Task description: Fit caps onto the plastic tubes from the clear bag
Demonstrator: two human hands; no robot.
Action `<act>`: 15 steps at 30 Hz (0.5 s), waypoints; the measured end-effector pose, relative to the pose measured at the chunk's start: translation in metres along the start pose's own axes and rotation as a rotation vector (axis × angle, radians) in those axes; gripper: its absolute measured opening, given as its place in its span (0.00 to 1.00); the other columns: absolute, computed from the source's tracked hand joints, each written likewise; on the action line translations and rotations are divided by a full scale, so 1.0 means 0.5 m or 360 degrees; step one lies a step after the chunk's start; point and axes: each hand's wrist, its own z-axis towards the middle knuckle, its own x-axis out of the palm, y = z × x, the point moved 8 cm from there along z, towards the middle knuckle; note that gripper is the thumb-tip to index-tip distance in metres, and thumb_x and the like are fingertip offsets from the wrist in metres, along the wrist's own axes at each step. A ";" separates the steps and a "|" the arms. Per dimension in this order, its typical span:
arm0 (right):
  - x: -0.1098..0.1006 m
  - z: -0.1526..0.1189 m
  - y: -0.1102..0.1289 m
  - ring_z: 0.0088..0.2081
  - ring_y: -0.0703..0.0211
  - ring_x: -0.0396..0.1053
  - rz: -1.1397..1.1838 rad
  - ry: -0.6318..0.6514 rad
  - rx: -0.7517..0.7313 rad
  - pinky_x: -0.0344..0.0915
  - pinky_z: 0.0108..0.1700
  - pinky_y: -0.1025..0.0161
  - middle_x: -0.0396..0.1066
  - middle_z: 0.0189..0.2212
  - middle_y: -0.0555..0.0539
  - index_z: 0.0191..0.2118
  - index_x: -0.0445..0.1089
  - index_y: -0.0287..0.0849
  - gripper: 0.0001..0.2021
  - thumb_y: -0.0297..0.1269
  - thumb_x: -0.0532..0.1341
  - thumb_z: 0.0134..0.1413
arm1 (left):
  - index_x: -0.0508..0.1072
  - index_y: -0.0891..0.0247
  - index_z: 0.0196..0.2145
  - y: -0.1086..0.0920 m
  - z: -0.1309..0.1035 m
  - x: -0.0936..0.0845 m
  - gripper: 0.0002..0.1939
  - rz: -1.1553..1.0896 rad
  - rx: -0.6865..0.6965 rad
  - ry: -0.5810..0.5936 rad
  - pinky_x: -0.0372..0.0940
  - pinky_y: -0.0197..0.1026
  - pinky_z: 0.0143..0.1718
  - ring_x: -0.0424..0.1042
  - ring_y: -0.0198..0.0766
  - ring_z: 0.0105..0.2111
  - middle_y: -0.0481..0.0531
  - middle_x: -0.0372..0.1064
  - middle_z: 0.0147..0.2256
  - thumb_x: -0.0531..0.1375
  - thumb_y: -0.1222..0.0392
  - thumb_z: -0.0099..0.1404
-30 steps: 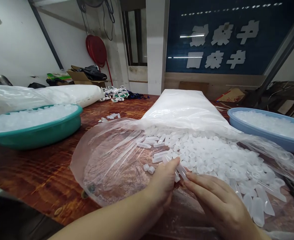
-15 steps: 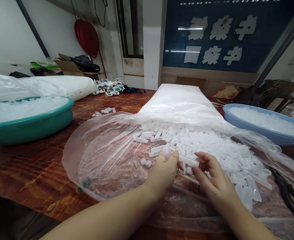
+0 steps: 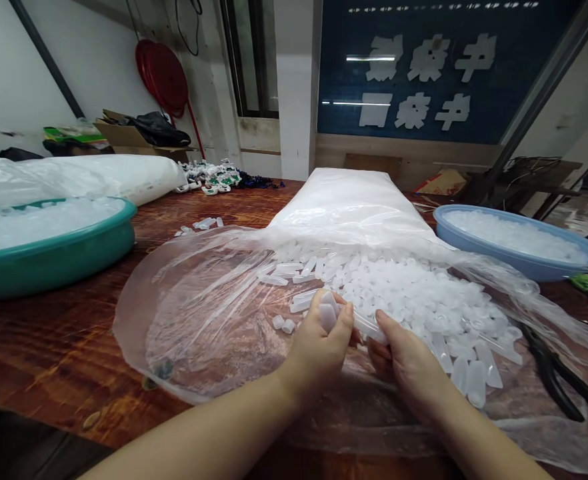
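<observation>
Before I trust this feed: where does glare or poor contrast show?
Head view: light streaks cross the blue board; head view: shiny highlights line the clear plastic sheet; head view: much of the white pile blends together; head view: the tube at the right grip is pale, yet its outline shows.

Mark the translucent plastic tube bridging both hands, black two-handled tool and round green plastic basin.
Translucent plastic tube (image 3: pixel 368 325), head view: visible side.
Black two-handled tool (image 3: pixel 543 353), head view: handle junction.
Round green plastic basin (image 3: pixel 74 259), head view: outer wall.
</observation>
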 end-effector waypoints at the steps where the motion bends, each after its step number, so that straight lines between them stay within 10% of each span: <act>1: 0.012 0.002 -0.018 0.15 0.67 0.40 0.0180 0.0092 0.0174 0.44 0.17 0.67 0.41 0.13 0.58 0.16 0.46 0.46 0.24 0.58 0.45 0.52 | 0.58 0.59 0.32 -0.007 -0.003 0.000 0.13 0.0043 0.0060 -0.0002 0.62 0.39 0.28 0.65 0.35 0.23 0.44 0.64 0.21 0.56 0.49 0.59; 8: -0.030 -0.010 0.049 0.23 0.63 0.52 -0.0180 -0.0209 -0.0467 0.52 0.24 0.67 0.52 0.18 0.54 0.19 0.55 0.44 0.24 0.61 0.55 0.46 | 0.57 0.60 0.32 -0.020 -0.007 -0.002 0.13 -0.0046 0.0118 -0.0164 0.61 0.37 0.28 0.65 0.34 0.22 0.42 0.62 0.20 0.55 0.49 0.60; 15: 0.021 -0.015 0.045 0.14 0.67 0.41 -0.0306 0.0198 -0.0385 0.49 0.16 0.67 0.38 0.13 0.58 0.18 0.42 0.47 0.24 0.56 0.32 0.57 | 0.58 0.58 0.31 -0.077 -0.042 -0.008 0.09 0.0363 0.0438 -0.0238 0.62 0.39 0.27 0.65 0.35 0.23 0.44 0.63 0.21 0.54 0.52 0.61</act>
